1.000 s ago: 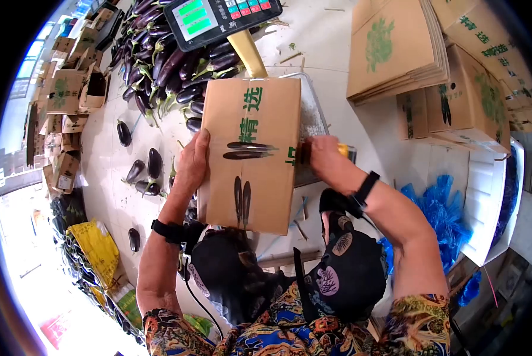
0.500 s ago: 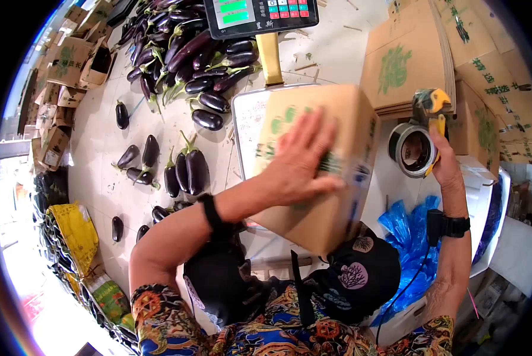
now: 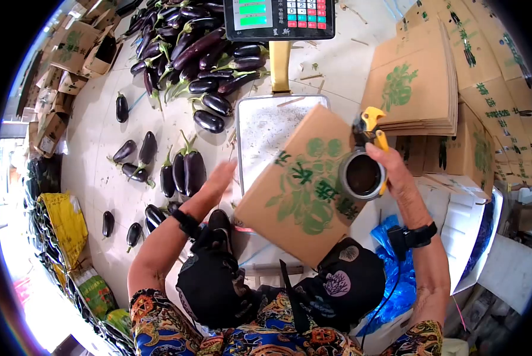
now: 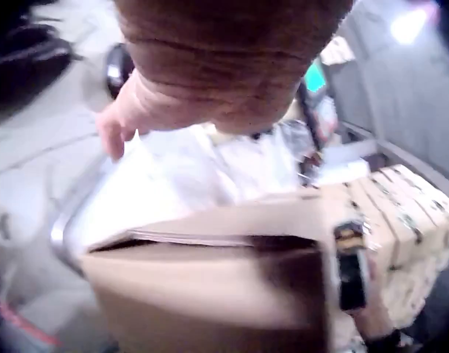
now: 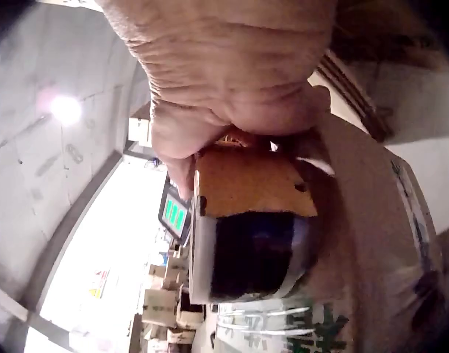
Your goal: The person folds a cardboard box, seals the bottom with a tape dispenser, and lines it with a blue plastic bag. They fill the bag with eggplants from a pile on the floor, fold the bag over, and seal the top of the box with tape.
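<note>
A cardboard box (image 3: 304, 190) with green print stands tilted over the right part of the scale's metal plate (image 3: 263, 127). My right hand (image 3: 393, 169) grips a yellow-handled tape dispenser (image 3: 364, 172) against the box's right side; in the right wrist view the tape roll (image 5: 257, 250) hangs below the palm. To the left of the box my left hand (image 3: 215, 184) is held out with fingers extended, holding nothing. The left wrist view has the hand (image 4: 202, 81) above the box (image 4: 210, 294), whose near edge shows a dark gap between flaps.
Eggplants (image 3: 189, 59) lie heaped at the upper left, with several loose ones on the floor. The scale display (image 3: 280, 18) is at the top. Flattened cartons (image 3: 408, 83) stack at the right, above blue plastic (image 3: 390, 279) and a white foam box (image 3: 464, 231).
The box has turned so a broad face with green print shows. My left hand has come off it and moved left. The right hand with the dispenser has moved left to the box.
</note>
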A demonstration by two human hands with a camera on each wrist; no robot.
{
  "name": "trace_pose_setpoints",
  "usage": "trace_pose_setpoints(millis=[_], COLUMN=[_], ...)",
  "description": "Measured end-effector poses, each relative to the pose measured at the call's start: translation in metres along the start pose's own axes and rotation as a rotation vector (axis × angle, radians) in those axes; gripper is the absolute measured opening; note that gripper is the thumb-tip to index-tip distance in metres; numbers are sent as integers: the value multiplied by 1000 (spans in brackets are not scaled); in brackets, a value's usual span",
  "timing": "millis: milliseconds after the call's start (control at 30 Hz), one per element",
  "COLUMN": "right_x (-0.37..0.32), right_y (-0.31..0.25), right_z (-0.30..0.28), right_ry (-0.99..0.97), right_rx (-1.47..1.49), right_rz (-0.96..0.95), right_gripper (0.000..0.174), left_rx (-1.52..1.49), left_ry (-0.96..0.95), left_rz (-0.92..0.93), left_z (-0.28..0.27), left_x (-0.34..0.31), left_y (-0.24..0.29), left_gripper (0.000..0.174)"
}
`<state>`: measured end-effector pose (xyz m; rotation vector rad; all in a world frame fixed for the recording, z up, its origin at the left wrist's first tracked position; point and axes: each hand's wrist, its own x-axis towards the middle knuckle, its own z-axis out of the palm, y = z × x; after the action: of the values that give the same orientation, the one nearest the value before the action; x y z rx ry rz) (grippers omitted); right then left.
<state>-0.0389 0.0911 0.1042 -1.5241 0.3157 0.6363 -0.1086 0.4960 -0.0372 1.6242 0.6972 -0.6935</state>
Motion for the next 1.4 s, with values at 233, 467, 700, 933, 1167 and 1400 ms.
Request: trace_pose_setpoints(millis=[233,467,700,933,1167,1400], right_x=[46,-8,-106,-108,-93,-95], right_y=[6,28,53,32,-30,-69], right_z=[61,3,-19,-10,13,81], right_ry=[-106,60,17,-8,32,46], right_rx=[-212,532,564,237,-638,-649], right_rz=[-47,-66,-35,-40,-104,-583], right_gripper=[42,43,90,50,55,61], left_rx=[-293,-350,382,725,831,14], left_ry=[-337,-295,192,317,555,-285], left_rz=[-145,135,877,1103,1299,807], left_z=[-30,-73,9,17,20,12], left_x=[-38,-19,-40,-36,-39,-139], left_y=[-34,50,116,114,121,167], left_gripper=[50,43,49,25,28,66])
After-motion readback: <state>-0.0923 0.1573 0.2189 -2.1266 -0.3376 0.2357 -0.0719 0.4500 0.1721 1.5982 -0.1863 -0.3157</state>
